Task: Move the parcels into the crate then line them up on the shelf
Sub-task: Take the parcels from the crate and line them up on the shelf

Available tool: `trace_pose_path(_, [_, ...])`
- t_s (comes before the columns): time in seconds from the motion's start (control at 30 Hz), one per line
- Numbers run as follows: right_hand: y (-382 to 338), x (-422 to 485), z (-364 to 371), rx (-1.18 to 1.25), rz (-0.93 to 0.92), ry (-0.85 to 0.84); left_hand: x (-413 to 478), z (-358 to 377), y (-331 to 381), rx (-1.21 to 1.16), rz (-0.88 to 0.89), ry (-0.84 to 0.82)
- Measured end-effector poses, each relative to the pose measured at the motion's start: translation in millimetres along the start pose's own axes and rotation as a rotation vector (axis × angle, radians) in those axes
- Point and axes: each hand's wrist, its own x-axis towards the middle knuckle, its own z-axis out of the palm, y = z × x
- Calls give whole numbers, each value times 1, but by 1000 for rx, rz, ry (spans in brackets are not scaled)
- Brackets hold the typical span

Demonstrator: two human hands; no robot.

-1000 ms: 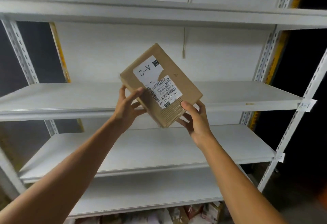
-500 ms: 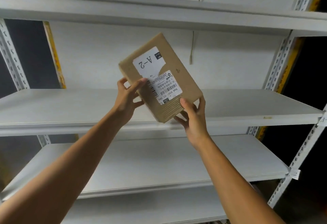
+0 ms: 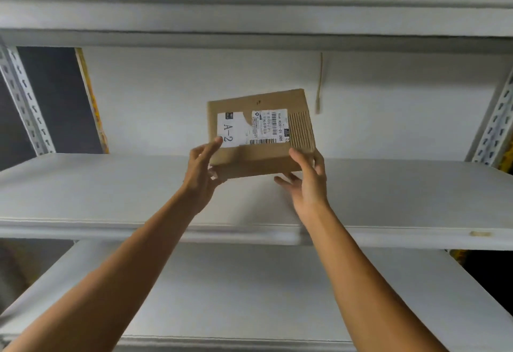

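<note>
Left hand (image 3: 204, 168) pinches the lower left corner of the parcel (image 3: 261, 132), thumb laid on the front face by the "A-2" label (image 3: 230, 129), fingers curled under and behind. The parcel stands upright on a long edge, label toward me, over the middle of the shelf (image 3: 83, 193), between its front edge and the back wall (image 3: 166, 87). Whether its bottom edge touches the board I cannot tell, as the hands cover it. I judge it a light, stiff cardboard box, with flat faces and crisp corners. At its right end is a corrugated strip (image 3: 299, 129) where the outer paper looks torn away, so that spot is likely weaker and I would not press there. The paper skin looks matt, not slippery, so a hold on the two lower corners should do, and from that hold I would set it down square to the front edge. Right hand (image 3: 306, 182) grips the lower right corner, thumb on the front face just below the corrugated strip, fingers round the back, one reaching beneath. No crate shows in this view, so I can say nothing of its contents.
</note>
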Motion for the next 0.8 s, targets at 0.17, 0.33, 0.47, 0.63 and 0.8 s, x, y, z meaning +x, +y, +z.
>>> trace_pose_path(0.17, [4, 25, -6, -2, -52, 38, 26, -4, -4, 244, 21, -71])
trace_pose_path(0.33, [-2, 55, -6, -82, -108, 69, 56, -3, 6, 429, 240, -170])
trace_pose_path(0.47, [0, 76, 2, 14, -63, 39, 77, -2, 0, 528, 250, -109])
trace_pose_path(0.63, [6, 105, 11, -321, -120, -100, 106, -3, -21, 516, 152, -82])
trace_pose_path(0.8, [22, 132, 10, -549, -212, -93, 143, -2, -39, 675, 127, -164])
